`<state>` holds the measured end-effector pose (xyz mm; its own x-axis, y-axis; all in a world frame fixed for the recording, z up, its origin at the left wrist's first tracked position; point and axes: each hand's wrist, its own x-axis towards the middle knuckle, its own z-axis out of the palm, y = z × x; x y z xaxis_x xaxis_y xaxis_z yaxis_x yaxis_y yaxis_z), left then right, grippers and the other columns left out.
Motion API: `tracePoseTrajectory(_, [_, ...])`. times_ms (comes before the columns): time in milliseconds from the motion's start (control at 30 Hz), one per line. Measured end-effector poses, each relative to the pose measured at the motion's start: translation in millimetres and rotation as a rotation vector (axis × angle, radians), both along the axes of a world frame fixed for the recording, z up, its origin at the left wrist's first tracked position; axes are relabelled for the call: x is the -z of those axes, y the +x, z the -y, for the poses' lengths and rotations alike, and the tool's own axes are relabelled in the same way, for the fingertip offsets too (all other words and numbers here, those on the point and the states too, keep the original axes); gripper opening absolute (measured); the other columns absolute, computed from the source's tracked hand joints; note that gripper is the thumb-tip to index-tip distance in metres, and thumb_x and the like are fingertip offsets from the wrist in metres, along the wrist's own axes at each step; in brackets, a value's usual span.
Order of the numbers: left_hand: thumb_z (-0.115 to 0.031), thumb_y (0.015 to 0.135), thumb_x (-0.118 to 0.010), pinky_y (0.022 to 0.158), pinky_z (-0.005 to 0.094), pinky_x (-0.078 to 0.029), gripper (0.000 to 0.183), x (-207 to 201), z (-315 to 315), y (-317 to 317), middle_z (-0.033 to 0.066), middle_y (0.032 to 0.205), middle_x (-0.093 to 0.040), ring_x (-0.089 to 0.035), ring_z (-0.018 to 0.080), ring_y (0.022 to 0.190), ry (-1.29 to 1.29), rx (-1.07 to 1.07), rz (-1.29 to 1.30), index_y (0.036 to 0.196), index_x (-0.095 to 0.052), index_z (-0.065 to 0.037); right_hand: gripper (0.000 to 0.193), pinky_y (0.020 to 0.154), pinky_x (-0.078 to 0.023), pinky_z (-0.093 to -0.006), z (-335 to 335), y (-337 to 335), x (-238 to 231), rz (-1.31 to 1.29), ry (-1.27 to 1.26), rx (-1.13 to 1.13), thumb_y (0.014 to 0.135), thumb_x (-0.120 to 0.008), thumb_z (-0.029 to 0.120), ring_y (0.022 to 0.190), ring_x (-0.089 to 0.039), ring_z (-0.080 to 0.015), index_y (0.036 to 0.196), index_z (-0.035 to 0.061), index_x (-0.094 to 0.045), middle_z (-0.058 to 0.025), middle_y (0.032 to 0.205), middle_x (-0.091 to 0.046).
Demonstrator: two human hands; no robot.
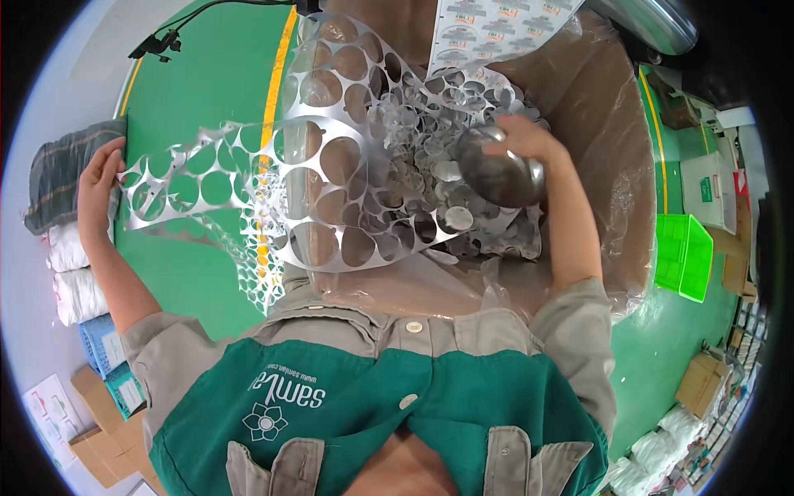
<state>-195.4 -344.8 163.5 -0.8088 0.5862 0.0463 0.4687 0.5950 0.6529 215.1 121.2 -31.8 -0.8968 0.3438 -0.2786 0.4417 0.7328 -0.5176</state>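
My left hand (101,169) is out at the far left, its fingers closed on the end of a long silvery web of foil or film (322,190) punched with rows of round holes. The web stretches right across the box and trails down beside it in loose folds. My right hand (529,140) grips a shiny rounded metal bowl (500,175) over the heap. Beneath the bowl, many loose round discs (413,157), silvery and clear, lie in a large box (600,140) with a plastic liner. Part of the heap is hidden by the web and the bowl.
A printed sheet with repeated labels (488,33) hangs in at the top, left of a shiny metal cylinder (657,21). A bright green crate (683,256) stands on the green floor at right. Folded dark cloth (70,169), white bundles (70,273) and cardboard boxes (107,446) line the left.
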Motion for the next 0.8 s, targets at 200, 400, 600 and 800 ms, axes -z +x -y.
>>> tracePoseTrajectory(200, [-0.02, 0.09, -0.048, 0.059, 0.0211, -0.037, 0.024, 51, 30, -63, -0.0008, 0.072, -0.052, -0.045, 0.0056, 0.067, -0.12, -0.073, -0.297, 0.108, -0.058, -0.007, 0.059, 0.08, -0.047, -0.0284, 25, -13, -18, -0.527, -1.49, 0.182, 0.079, -0.063, 0.023, 0.093, -0.057, -0.0151, 0.125, -0.0017, -0.038, -0.008, 0.105, -0.057])
tracePoseTrajectory(400, [-0.017, 0.087, -0.049, 0.076, 0.0416, -0.044, 0.025, 153, 101, -80, 0.0203, 0.103, -0.057, -0.054, 0.0372, 0.095, -0.311, -0.267, -0.48, 0.109, -0.053, -0.007, 0.067, 0.079, -0.044, -0.0342, 30, 10, 108, 0.325, -0.132, 0.023, 0.067, -0.07, 0.041, 0.098, -0.055, -0.0256, 0.115, -0.0004, -0.05, -0.0169, 0.109, -0.056])
tracePoseTrajectory(600, [-0.011, 0.079, -0.06, 0.078, 0.0393, -0.043, 0.028, 100, -25, -21, 0.0186, 0.102, -0.055, -0.052, 0.0356, 0.094, -0.217, 0.178, -0.701, 0.105, -0.056, -0.002, 0.065, 0.077, -0.046, -0.0325, 11, -5, 0, 0.234, -0.098, -0.056, 0.064, -0.073, 0.033, 0.096, -0.058, -0.025, 0.112, -0.0045, -0.05, -0.0176, 0.105, -0.057])
tracePoseTrajectory(800, [-0.01, 0.077, -0.061, 0.089, 0.0346, -0.04, 0.029, 12, -167, 136, 0.0108, 0.108, -0.055, -0.048, 0.0297, 0.107, 0.115, 0.7, -0.532, 0.105, -0.057, -0.007, 0.029, 0.076, -0.051, -0.0359, -14, 21, -63, -1.083, -1.602, 0.147, 0.085, -0.05, 0.014, 0.093, -0.058, -0.024, 0.111, 0.001, -0.049, -0.0135, 0.104, -0.057])
